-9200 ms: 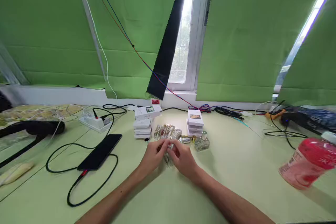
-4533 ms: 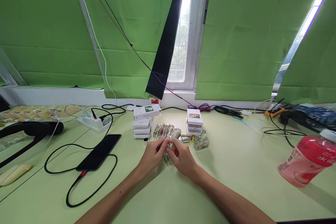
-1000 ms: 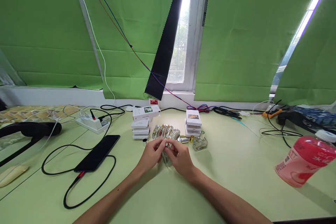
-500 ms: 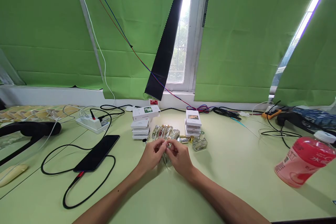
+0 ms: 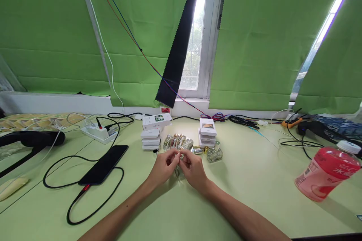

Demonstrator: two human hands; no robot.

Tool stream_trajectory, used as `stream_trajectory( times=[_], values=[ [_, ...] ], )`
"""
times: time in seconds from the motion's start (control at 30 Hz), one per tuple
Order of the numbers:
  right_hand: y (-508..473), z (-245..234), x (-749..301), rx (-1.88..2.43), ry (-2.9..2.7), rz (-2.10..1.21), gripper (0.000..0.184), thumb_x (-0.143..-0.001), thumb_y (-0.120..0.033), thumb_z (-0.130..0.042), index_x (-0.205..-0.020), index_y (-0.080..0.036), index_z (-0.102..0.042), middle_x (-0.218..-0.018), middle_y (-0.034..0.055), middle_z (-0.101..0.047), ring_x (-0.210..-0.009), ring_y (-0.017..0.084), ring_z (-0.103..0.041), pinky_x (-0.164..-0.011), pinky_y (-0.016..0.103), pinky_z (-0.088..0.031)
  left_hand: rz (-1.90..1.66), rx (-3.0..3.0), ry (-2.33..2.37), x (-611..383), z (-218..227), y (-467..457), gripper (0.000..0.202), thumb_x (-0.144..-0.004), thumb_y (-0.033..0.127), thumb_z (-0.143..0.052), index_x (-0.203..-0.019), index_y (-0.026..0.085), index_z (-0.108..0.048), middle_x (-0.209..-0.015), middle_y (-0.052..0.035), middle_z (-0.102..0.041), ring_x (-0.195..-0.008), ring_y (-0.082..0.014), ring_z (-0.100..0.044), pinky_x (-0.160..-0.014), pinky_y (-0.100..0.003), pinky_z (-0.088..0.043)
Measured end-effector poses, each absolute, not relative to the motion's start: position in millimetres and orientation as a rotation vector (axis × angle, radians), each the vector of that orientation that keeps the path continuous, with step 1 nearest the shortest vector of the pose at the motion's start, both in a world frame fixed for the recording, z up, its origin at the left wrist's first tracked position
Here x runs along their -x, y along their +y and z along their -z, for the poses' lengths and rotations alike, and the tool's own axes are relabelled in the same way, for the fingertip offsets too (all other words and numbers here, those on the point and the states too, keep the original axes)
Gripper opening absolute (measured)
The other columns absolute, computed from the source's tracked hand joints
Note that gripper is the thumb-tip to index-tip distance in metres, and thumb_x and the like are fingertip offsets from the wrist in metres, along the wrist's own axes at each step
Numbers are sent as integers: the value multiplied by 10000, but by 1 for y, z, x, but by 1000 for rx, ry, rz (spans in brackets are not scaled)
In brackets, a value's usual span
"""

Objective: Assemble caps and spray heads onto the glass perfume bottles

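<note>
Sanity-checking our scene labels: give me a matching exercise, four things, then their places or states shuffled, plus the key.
Things:
1. Right hand
2. Smartphone
3. Green-capped glass bottle
4. Pink drink bottle

Places and states:
A. White-capped, at the far right of the view
B. Lying flat, screen dark
C. Fingertips close to those of the left hand
D. Just right of a small gold-coloured piece

Pairs: 1-C, 2-B, 3-D, 4-A.
</note>
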State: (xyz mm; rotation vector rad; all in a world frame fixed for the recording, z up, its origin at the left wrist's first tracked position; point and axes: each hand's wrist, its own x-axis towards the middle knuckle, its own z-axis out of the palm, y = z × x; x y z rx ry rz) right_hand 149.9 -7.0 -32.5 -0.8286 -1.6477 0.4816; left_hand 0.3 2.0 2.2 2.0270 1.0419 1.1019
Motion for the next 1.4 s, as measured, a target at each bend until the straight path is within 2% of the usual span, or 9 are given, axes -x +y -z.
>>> stream_trajectory(
  times=[0.27, 0.5, 0.8, 1.07, 1.4],
  values=[
    [-8, 30, -149, 851, -1645, -491, 138, -912, -246, -520, -911, -161, -629, -568, -90, -366, -486, 86, -347, -489, 212, -277, -1084, -2049, 1043, 0, -2, 2, 370, -968, 442, -470, -867, 155, -681, -703, -13, -634, -611, -143, -523, -574, -249, -384],
    [-9, 27, -150, 852, -1650, -509, 120, -910, -249, -521, -889, -173, -611, -571, -90, -353, -490, 88, -341, -490, 211, -276, -1083, -2034, 1036, 0, -3, 0, 378, -971, 446, -472, -872, 155, -692, -657, 2, -601, -576, -135, -489, -543, -238, -365],
    [-9, 25, -151, 858, -1676, -498, 125, -917, -257, -509, -886, -178, -601, -576, -90, -341, -499, 90, -338, -499, 217, -273, -1093, -2011, 1008, -1, -5, -3, 361, -972, 413, -477, -923, 151, -720, -709, -13, -653, -586, -131, -515, -534, -229, -381],
    [-10, 25, -150, 852, -1653, -528, 107, -904, -252, -526, -840, -185, -580, -568, -93, -331, -494, 85, -333, -492, 213, -261, -1067, -1961, 968, -1, -6, -3, 373, -979, 435, -476, -938, 156, -721, -602, 16, -588, -509, -119, -485, -494, -225, -368],
    [-11, 23, -150, 840, -1629, -557, 114, -900, -266, -556, -821, -190, -584, -547, -94, -353, -481, 83, -333, -478, 211, -258, -1045, -1964, 967, 0, -7, -4, 396, -981, 452, -450, -915, 175, -726, -558, 15, -552, -513, -137, -490, -506, -236, -381]
  ],
)
